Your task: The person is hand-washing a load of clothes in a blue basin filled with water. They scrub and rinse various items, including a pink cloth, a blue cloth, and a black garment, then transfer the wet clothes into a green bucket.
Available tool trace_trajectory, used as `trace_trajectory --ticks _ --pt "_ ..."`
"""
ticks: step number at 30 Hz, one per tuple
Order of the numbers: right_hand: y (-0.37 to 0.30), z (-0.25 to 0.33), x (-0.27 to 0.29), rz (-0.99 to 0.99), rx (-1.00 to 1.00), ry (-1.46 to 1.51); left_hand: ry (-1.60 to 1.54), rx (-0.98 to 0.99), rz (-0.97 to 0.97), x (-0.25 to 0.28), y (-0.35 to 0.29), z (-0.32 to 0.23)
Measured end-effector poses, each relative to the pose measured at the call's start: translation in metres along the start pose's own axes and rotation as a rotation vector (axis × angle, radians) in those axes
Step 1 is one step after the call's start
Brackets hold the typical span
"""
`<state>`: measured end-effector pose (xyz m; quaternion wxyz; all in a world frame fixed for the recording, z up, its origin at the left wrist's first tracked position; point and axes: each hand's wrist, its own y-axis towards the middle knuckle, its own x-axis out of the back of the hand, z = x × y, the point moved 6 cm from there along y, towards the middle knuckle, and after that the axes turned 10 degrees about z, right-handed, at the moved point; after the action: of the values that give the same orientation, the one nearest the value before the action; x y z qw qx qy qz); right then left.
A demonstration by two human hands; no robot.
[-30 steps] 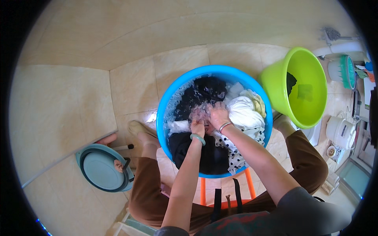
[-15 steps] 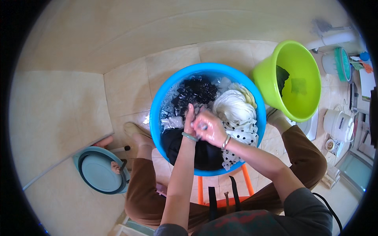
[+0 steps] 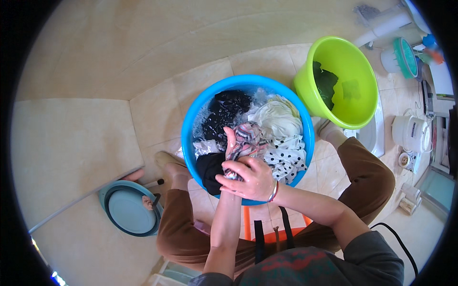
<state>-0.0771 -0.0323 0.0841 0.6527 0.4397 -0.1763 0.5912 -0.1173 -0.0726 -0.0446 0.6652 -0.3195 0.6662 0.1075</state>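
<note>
A wet cloth with pink, white and dark stripes (image 3: pixel 251 136) is bunched between my hands above a blue basin (image 3: pixel 187 152). My left hand (image 3: pixel 231 145) holds it against the palm, thumb stretched out and fingers mostly hidden under the fabric. Closed round the cloth's near end, my right hand (image 3: pixel 253 178) presses it onto my left wrist. Below lie a black lacy garment (image 3: pixel 224 112) in sudsy water, a white garment (image 3: pixel 279 119), a white cloth with black dots (image 3: pixel 286 157) and a plain black garment (image 3: pixel 210 171).
A lime-green tub (image 3: pixel 360 86) with a dark green cloth (image 3: pixel 325 86) stands right of the basin. A grey-blue basin (image 3: pixel 131 212) sits by the left wall. A white bucket (image 3: pixel 408 133) is far right. Orange stool legs (image 3: pixel 247 223) show beneath the blue basin.
The striped cloth, mostly hidden before, now shows spread above the basin between my hands. My right hand has moved down onto my left wrist. The view has shifted slightly.
</note>
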Motion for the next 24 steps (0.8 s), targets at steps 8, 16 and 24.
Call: trace_trajectory --ticks 8,16,24 --pt "0.009 -0.037 -0.001 -0.103 -0.136 0.206 0.03 0.067 0.082 0.022 0.024 0.001" --pt "0.006 -0.096 -0.039 -0.052 -0.338 0.308 0.539 -0.367 -0.669 0.061 -0.009 -0.019" --pt "-0.014 -0.19 -0.067 -0.068 -0.737 0.363 0.491 -0.434 -0.7 0.07 -0.026 -0.035"
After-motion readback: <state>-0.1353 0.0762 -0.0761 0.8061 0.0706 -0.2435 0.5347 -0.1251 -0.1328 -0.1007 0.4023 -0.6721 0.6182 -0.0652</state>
